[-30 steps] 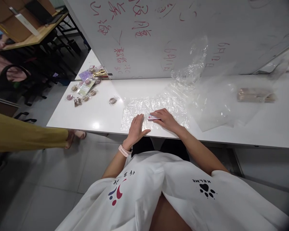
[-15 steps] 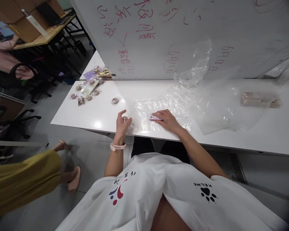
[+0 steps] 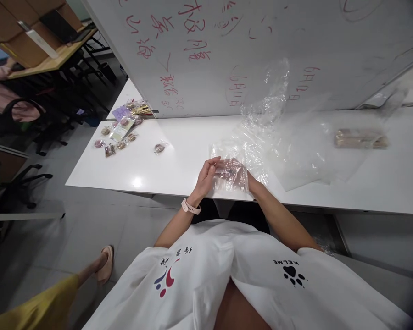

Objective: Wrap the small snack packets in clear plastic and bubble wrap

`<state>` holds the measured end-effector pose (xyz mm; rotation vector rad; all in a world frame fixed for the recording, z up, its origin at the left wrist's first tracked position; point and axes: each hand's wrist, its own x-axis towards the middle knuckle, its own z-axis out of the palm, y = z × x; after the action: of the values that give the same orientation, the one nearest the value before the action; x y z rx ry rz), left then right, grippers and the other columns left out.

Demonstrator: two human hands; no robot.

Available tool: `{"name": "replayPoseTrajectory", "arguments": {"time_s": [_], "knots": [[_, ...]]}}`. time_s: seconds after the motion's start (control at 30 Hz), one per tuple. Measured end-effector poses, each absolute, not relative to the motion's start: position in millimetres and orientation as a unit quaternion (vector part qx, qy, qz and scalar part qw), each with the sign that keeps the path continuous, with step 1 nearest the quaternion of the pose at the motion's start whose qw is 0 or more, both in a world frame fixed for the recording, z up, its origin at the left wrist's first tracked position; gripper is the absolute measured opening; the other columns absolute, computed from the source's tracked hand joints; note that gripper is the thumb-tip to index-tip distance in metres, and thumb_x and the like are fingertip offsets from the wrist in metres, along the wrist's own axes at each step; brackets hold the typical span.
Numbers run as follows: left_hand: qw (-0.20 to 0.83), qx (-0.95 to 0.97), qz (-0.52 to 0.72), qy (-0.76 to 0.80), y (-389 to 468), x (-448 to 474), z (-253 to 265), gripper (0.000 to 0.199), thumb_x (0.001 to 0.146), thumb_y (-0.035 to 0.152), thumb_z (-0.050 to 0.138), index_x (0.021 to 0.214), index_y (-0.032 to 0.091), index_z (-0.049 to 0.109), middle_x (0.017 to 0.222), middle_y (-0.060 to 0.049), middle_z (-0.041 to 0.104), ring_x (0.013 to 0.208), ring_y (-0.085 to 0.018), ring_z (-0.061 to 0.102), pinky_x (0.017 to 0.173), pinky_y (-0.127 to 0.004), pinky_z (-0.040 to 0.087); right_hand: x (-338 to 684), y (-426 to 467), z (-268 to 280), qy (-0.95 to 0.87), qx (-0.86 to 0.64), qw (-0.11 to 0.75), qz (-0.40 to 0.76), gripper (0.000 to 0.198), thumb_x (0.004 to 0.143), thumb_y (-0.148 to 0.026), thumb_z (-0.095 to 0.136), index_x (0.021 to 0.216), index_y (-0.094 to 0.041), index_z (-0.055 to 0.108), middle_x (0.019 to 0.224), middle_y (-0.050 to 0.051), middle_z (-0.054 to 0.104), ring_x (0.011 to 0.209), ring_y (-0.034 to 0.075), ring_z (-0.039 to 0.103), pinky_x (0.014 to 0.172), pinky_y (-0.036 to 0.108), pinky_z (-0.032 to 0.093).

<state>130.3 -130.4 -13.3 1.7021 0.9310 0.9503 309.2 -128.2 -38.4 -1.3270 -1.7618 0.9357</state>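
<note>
Both hands pinch the film (image 3: 227, 160) at the table (image 3: 192, 137) edge: left hand (image 3: 206, 176) grips its left side, right hand (image 3: 236, 176) lies closed under it. Best folded slowly, edges kept aligned.

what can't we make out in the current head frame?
- Right hand: covered by the clear plastic sheet folded over it; its grip and anything under it cannot be told.
- Left hand: fingertips at the sheet's edge; pinch or touch is unclear.
- Packet at far right: blurred behind plastic film, contents unreadable.
- Small wrapped items on the far left of the table: too small to identify.
- Passer-by's foot: the person is cut off by the bottom edge.
</note>
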Motion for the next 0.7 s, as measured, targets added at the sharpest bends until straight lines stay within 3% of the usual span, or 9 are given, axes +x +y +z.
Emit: {"name": "replayPoseTrajectory", "arguments": {"time_s": [0.17, 0.23, 0.33, 0.4, 0.47, 0.6, 0.7], "knots": [[0.352, 0.796, 0.340, 0.356, -130, 131, -17, 0.033, 0.103, 0.033, 0.042, 0.131, 0.021, 0.054, 0.146, -0.013, 0.054, 0.137, -0.023, 0.050, 0.112, -0.044, 0.045, 317, -129, -26, -0.627, -0.476, 0.400, 0.469, 0.048, 0.079, -0.048, 0.074, 0.121, -0.025, 0.068, 0.114, 0.007, 0.072, 0.101, 0.025, 0.070, 0.090, 0.044, 0.057], [0.292, 0.829, 0.314, 0.359, -130, 134, -22, 0.033, 0.102, 0.028, 0.044, 0.132, 0.022, 0.055, 0.146, -0.012, 0.054, 0.139, -0.024, 0.046, 0.112, -0.047, 0.045, 329, -136, -21, -0.614, -0.513, 0.400, 0.447, 0.052, 0.078, -0.046, 0.074, 0.125, -0.025, 0.067, 0.121, 0.008, 0.069, 0.107, 0.027, 0.067, 0.093, 0.045, 0.056], [0.221, 0.856, 0.283, 0.372, -128, 140, -33, 0.031, 0.103, 0.026, 0.041, 0.128, 0.021, 0.059, 0.145, -0.012, 0.056, 0.140, -0.026, 0.044, 0.110, -0.051, 0.046, 352, -162, -17, -0.597, -0.641, 0.394, 0.279, 0.037, 0.088, -0.044, 0.060, 0.117, -0.023, 0.070, 0.125, 0.010, 0.066, 0.113, 0.028, 0.063, 0.096, 0.048, 0.052], [0.187, 0.864, 0.273, 0.380, -127, 145, -39, 0.032, 0.104, 0.027, 0.039, 0.126, 0.021, 0.061, 0.144, -0.013, 0.056, 0.138, -0.027, 0.044, 0.108, -0.052, 0.046, 367, -183, -18, -0.541, -0.746, 0.362, 0.139, 0.036, 0.093, -0.046, 0.049, 0.108, -0.021, 0.071, 0.113, 0.012, 0.069, 0.109, 0.031, 0.063, 0.092, 0.051, 0.050], [0.166, 0.867, 0.265, 0.388, -127, 150, -40, 0.033, 0.104, 0.028, 0.038, 0.126, 0.022, 0.063, 0.143, -0.013, 0.057, 0.134, -0.028, 0.047, 0.105, -0.052, 0.046, 377, -201, -21, -0.485, -0.819, 0.299, 0.071, 0.042, 0.093, -0.054, 0.049, 0.103, -0.019, 0.070, 0.095, 0.013, 0.069, 0.098, 0.033, 0.063, 0.085, 0.051, 0.049], [0.140, 0.866, 0.241, 0.415, -126, 155, -36, 0.033, 0.103, 0.027, 0.040, 0.124, 0.027, 0.065, 0.139, -0.011, 0.060, 0.127, -0.031, 0.050, 0.098, -0.052, 0.043, 379, -207, -24, -0.486, -0.831, 0.242, 0.124, 0.047, 0.087, -0.067, 0.053, 0.082, -0.021, 0.061, 0.079, 0.008, 0.065, 0.076, 0.026, 0.059, 0.073, 0.042, 0.047], [0.124, 0.866, 0.230, 0.426, -126, 155, -32, 0.032, 0.102, 0.027, 0.042, 0.124, 0.030, 0.066, 0.138, -0.008, 0.062, 0.126, -0.031, 0.051, 0.102, -0.057, 0.035, 369, -190, -16, -0.498, -0.766, 0.350, 0.207, 0.044, 0.089, -0.063, 0.052, 0.075, -0.022, 0.058, 0.084, 0.005, 0.064, 0.076, 0.021, 0.059, 0.074, 0.037, 0.048]]}}
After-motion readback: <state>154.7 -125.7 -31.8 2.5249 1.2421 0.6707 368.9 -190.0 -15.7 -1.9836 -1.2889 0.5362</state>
